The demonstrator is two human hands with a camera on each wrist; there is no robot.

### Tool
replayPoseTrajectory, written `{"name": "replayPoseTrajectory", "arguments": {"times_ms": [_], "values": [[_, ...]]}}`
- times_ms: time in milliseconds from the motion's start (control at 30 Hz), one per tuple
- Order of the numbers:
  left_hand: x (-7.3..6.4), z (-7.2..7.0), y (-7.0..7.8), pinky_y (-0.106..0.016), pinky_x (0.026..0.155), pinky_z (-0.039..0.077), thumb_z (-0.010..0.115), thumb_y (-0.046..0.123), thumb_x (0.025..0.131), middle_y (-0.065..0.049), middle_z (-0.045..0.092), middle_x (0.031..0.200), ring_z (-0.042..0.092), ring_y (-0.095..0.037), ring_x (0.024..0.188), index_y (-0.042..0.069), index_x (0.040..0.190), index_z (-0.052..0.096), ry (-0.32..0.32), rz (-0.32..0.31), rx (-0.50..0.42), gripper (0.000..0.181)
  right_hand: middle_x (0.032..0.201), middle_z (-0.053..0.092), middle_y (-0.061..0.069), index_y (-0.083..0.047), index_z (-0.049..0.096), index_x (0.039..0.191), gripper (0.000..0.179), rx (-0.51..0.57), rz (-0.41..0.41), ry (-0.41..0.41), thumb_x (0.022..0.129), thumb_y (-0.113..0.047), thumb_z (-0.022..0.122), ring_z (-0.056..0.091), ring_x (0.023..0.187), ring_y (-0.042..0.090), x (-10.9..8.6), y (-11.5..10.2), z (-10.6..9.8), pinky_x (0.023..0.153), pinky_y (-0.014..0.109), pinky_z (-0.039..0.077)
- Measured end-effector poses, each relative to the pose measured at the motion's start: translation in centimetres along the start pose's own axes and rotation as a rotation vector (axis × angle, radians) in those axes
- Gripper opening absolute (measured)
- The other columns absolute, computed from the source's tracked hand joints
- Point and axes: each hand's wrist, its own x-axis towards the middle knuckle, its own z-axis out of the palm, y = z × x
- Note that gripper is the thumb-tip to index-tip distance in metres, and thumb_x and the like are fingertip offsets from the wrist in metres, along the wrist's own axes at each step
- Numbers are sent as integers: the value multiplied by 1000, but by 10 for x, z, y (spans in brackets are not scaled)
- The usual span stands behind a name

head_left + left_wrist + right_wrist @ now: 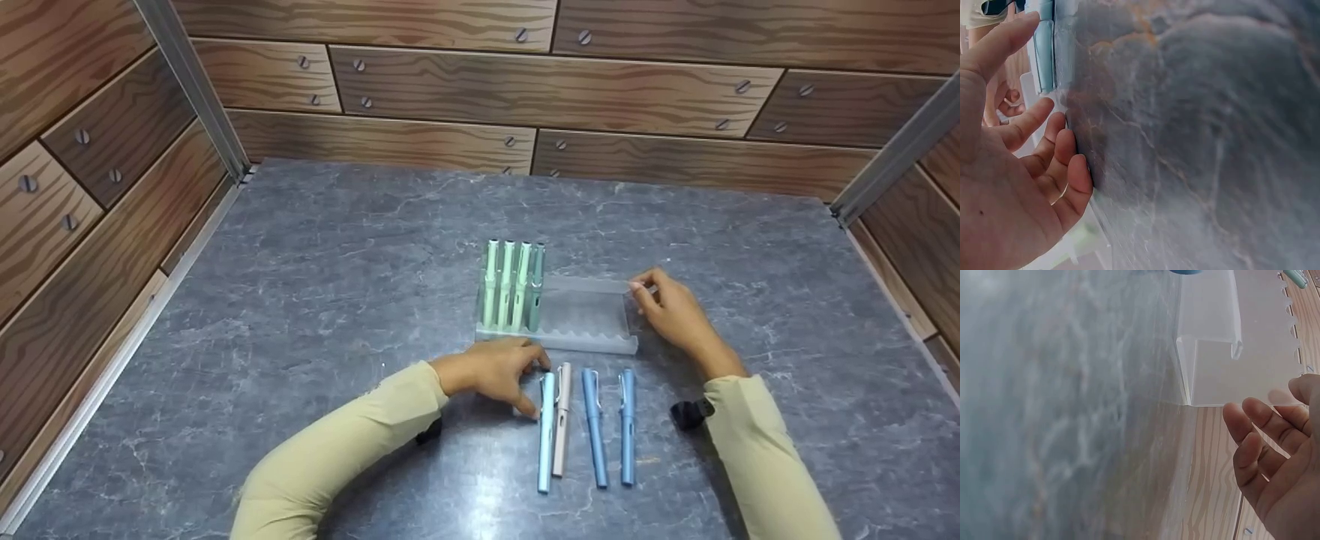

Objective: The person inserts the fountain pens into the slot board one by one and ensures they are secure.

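Four pens (505, 292) sit in the left side of the rack (589, 343), four loose pens (594, 427) before it.

My head feed is moderately lit and fairly even, and I can read the veining of the counter (360, 262) right to its far edge. Toward the near edge a white glare (487, 487) blooms on the surface, and a soft shadow lies along the inner side of the right sleeve (765, 450). Both wrist feeds look hazier to me: the counter smears into blurred streaks, while the hands (1016, 180) show more detail. On the right wrist feed, a brownish reflection tints the counter beside the planked wall (1210, 472).
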Motion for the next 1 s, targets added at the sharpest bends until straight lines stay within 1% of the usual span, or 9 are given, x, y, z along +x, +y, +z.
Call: {"name": "replayPoseTrajectory", "arguments": {"times_ms": [233,433,567,867,1000], "values": [[-1,2,3,-27,75,44,80,49,71,3,54,111,50,-12,96,27,126,54,6,-13,51,64,91,64,17,1,57,108,23,-6,-1,6,100,-19,49,55,67,11,0,0,0,61,24,42],[-2,4,5,-29,80,46,80,50,71,3,53,116,50,-12,101,30,126,53,14,-37,67,64,91,65,17,0,57,108,23,0,-4,2,101,-20,49,55,66,7,0,0,0,61,24,43],[-2,4,6,-28,82,45,81,50,70,3,54,118,50,-11,101,31,125,54,15,-49,66,64,90,65,17,0,58,108,23,5,-5,4,100,-20,49,55,65,4,-1,0,-1,61,24,43],[-4,5,8,-31,81,46,80,49,72,1,55,120,51,-14,102,30,124,54,22,-44,79,62,89,65,17,1,58,108,23,8,-4,0,100,-19,49,55,66,6,0,-1,0,62,23,43],[-4,5,8,-30,81,45,80,46,71,3,56,115,52,-15,101,27,122,55,31,-36,69,60,90,65,17,1,58,108,23,13,-3,-1,100,-19,49,56,67,9,-1,0,-1,61,23,44]]}}
